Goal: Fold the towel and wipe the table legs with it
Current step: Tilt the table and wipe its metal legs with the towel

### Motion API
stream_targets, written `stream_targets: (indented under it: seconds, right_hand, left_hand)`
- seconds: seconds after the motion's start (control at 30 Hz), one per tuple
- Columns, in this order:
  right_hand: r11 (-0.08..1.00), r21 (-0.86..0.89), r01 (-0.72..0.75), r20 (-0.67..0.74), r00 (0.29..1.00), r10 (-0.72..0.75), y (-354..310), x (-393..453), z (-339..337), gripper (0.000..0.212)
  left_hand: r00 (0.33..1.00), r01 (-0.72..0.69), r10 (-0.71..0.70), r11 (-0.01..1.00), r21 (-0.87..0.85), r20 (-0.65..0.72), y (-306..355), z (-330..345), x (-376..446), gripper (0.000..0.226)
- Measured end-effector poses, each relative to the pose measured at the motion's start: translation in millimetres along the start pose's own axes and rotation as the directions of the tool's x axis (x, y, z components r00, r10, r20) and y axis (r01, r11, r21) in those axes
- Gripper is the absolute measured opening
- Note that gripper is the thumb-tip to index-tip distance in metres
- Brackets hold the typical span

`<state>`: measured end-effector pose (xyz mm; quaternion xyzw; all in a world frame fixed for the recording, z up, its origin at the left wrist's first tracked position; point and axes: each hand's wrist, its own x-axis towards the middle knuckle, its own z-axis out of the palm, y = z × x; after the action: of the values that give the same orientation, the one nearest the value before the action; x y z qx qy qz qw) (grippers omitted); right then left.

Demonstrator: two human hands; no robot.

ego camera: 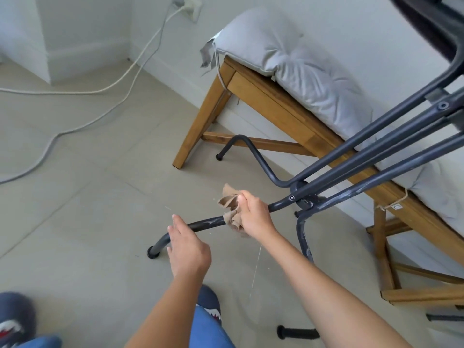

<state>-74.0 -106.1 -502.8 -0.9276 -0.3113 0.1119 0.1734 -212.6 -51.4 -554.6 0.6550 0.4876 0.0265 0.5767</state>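
**Towel clamped on table leg**

R hand [253, 214] is closed round the bunched beige towel [232, 209], wrapped on the dark metal table leg [208, 224] just above its bend toward the foot. L hand [187, 249] is open, fingers straight, holding nothing, over the lower part of the same leg near the rubber foot [152, 252]. Behind: wooden bench [271, 101] w/ grey cushion [288, 54] along the wall, 2 white cables [120, 81] across the tiled floor [88, 197]. Slippers and blue jeans show at bottom edge

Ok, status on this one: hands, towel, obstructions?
Right hand clamps towel around dark table leg. Left hand open, resting on leg. Nothing blocking.
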Motion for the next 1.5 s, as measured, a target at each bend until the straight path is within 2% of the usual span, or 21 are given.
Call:
stream_targets:
  seconds: [0.07,0.13,0.2,0.3,0.4,0.5,0.6,0.67,0.73,0.8,0.9,0.97,1.03,1.13,1.17,1.23,1.3,1.4,1.5]
  right_hand:
    - [0.992,0.006,0.128,-0.074,0.989,-0.127,-16.2,-7.1,16.7,0.031]
    - [0.950,-0.053,0.307,0.027,0.952,-0.306,-27.4,-18.4,49.1,0.037]
    - [0.892,-0.174,0.418,0.155,0.906,-0.394,-21.4,-26.9,80.5,0.038]
    - [0.828,-0.265,0.495,0.122,0.868,-0.481,5.9,-23.7,81.8,0.038]
    - [0.857,-0.307,0.414,0.052,0.907,-0.419,36.2,-9.0,50.7,0.041]
    - [0.883,-0.394,0.254,0.016,0.963,-0.270,67.7,2.4,17.8,0.047]
    - [0.901,-0.419,0.112,-0.060,0.987,-0.151,70.9,7.3,18.0,0.030]
    - [0.901,-0.422,0.098,-0.086,0.985,-0.147,49.9,4.0,40.8,0.020]
    - [0.927,-0.302,0.224,-0.071,0.964,-0.256,20.6,-10.2,72.9,0.020]
    - [0.918,-0.195,0.344,-0.044,0.932,-0.359,-1.5,-27.6,88.4,0.030]
    - [0.853,-0.234,0.467,0.059,0.882,-0.467,12.0,-27.1,67.6,0.039]
    - [0.861,-0.309,0.404,0.048,0.911,-0.410,35.5,-14.9,44.3,0.042]
    - [0.901,-0.330,0.281,-0.038,0.950,-0.310,47.4,-3.1,28.8,0.048]
    - [0.975,-0.202,0.096,-0.171,0.976,-0.132,23.1,0.2,28.6,0.058]
    - [0.983,-0.161,0.087,-0.231,0.965,-0.123,10.2,-3.9,33.2,0.056]
    - [0.970,-0.106,0.218,-0.266,0.934,-0.239,-12.5,-18.9,57.0,0.046]
    - [0.897,-0.178,0.404,-0.115,0.897,-0.427,-26.6,-36.5,90.5,0.039]
    - [0.773,-0.341,0.535,0.071,0.835,-0.546,-16.4,-40.6,108.2,0.036]
    - [0.769,-0.356,0.531,0.054,0.833,-0.551,6.4,-28.6,82.7,0.037]
  left_hand:
    - [0.986,0.096,-0.124,0.967,-0.234,-0.107,2.3,-4.8,2.0,0.066]
    - [0.954,0.175,-0.246,0.920,-0.352,-0.169,0.5,-9.8,5.2,0.057]
    - [0.946,0.204,-0.271,0.924,-0.323,-0.179,-5.3,-12.1,8.2,0.053]
    - [0.983,0.076,-0.095,0.989,-0.126,-0.154,-11.1,-6.2,9.3,0.048]
    - [0.996,-0.058,0.067,0.988,0.142,-0.063,-13.1,5.6,6.6,0.051]
    - [0.997,-0.077,0.070,0.947,0.313,0.031,-13.2,13.6,-1.9,0.060]
    - [0.996,-0.090,0.075,0.921,0.379,0.053,-15.1,13.8,-5.6,0.065]
    - [0.996,-0.088,0.077,0.946,0.312,0.050,-16.8,9.7,-2.7,0.070]
    - [0.998,-0.056,0.055,0.994,0.095,0.009,-14.4,6.5,-1.4,0.074]
    - [1.000,-0.001,0.000,0.997,-0.077,-0.019,-13.7,1.4,0.2,0.076]
    - [0.997,0.063,-0.066,0.992,-0.105,-0.029,-15.2,-5.0,0.4,0.078]
    - [0.995,0.090,-0.094,0.990,-0.110,-0.031,-14.3,-8.2,0.2,0.076]
    - [0.991,0.122,-0.128,0.984,-0.126,-0.040,-12.1,-11.3,1.0,0.073]
    - [0.980,0.133,-0.159,0.972,-0.195,-0.122,-9.2,-19.2,7.0,0.065]
    - [0.973,0.118,-0.153,0.974,-0.192,-0.175,-10.7,-24.3,10.6,0.062]
    - [0.955,0.054,-0.087,0.991,-0.119,-0.285,-15.8,-37.3,19.7,0.058]
    - [0.944,-0.003,0.021,0.999,0.053,-0.328,-25.5,-51.7,28.3,0.061]
    - [0.969,-0.040,0.126,0.929,0.368,-0.213,-41.0,-62.1,26.9,0.069]
    - [0.984,-0.098,0.161,0.841,0.533,-0.073,-48.7,-57.9,15.2,0.072]
